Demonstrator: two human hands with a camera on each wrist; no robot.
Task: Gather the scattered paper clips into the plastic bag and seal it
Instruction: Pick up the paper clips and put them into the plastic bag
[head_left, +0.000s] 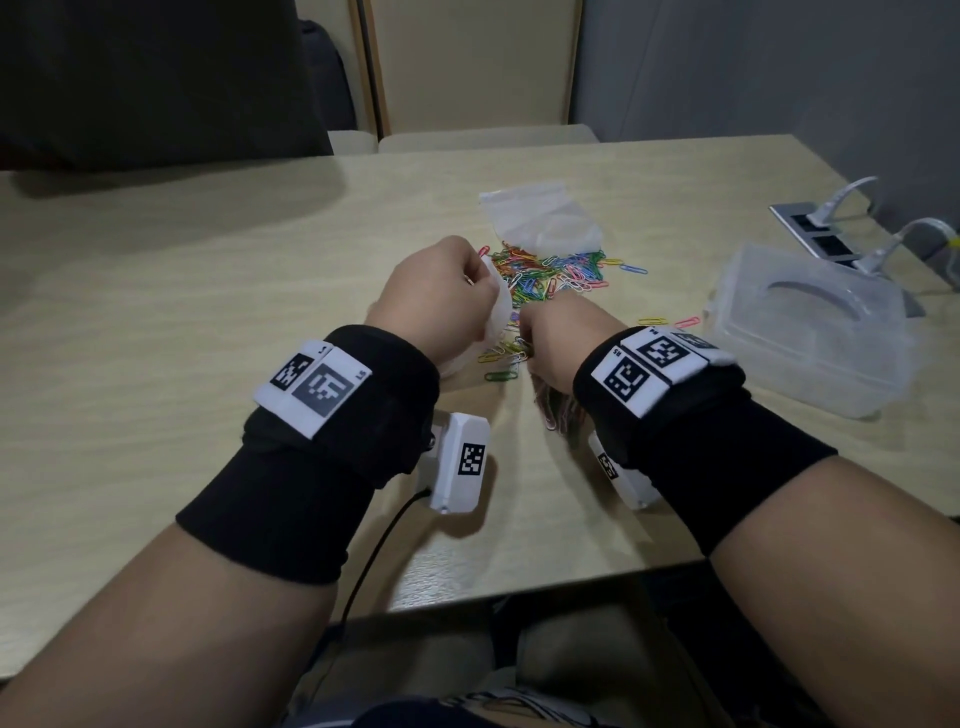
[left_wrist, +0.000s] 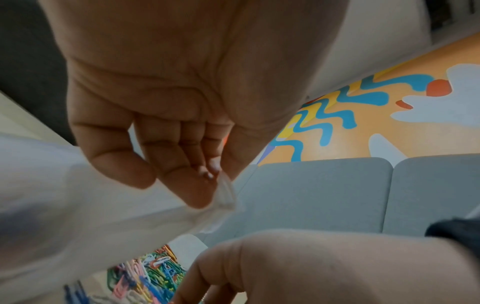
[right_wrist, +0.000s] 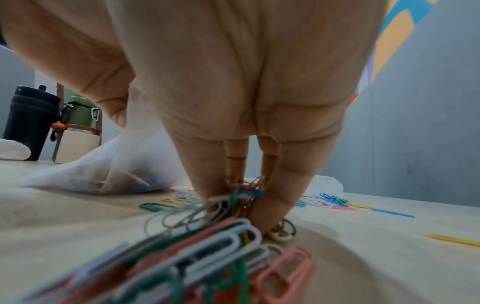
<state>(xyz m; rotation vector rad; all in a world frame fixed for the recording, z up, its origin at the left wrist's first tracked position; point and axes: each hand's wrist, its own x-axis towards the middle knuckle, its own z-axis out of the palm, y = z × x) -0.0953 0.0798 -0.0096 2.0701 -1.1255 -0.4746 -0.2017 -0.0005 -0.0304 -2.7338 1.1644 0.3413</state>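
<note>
The pale wood-grain surface (head_left: 208, 322) runs in front of me, with a grey wall on the far right and a cream chair back past the far edge. My left hand (head_left: 434, 299) pinches the rim of a plastic bag (left_wrist: 64, 205) between thumb and fingertips (left_wrist: 200, 197), holding it up near the middle of the surface. My right hand (head_left: 558, 340) sits just beside it, fingers curled down and pinching a bunch of paper clips (right_wrist: 233, 205) against the surface. More coloured clips lie scattered (head_left: 550, 270) toward the far edge, some under the lower edge of a second clear bag (head_left: 540, 215) lying flat. A translucent plastic box (head_left: 810, 332) rests near the right edge, well apart from the clips.
</note>
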